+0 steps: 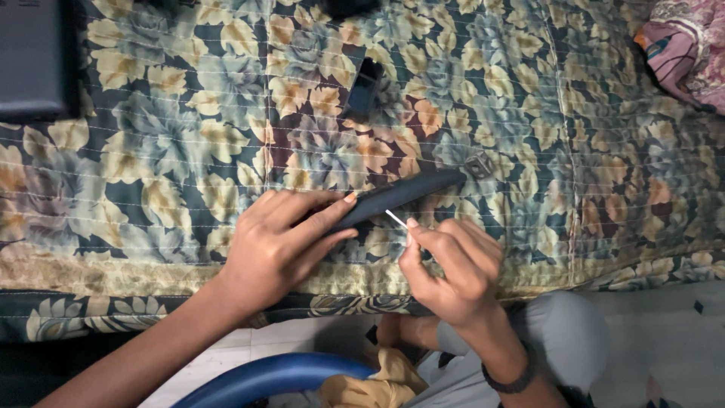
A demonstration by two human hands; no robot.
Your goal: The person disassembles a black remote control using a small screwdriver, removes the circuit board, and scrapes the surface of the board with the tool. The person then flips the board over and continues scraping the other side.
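While the left hand (276, 245) is pinning one long dark strap (396, 196) against the floral quilt (189, 136) near its front edge, fingers curled flat over the strap's near end with the thumb underneath, the right hand (453, 268) is pinching one thin white pin (396, 219) between thumb and forefinger, its tip lying just beside the strap's lower edge. One small metal buckle (479, 164) is sitting at the strap's far end. One small black block (364, 87) is lying farther back, well apart. A dark case (32, 57) is occupying the quilt's far left corner.
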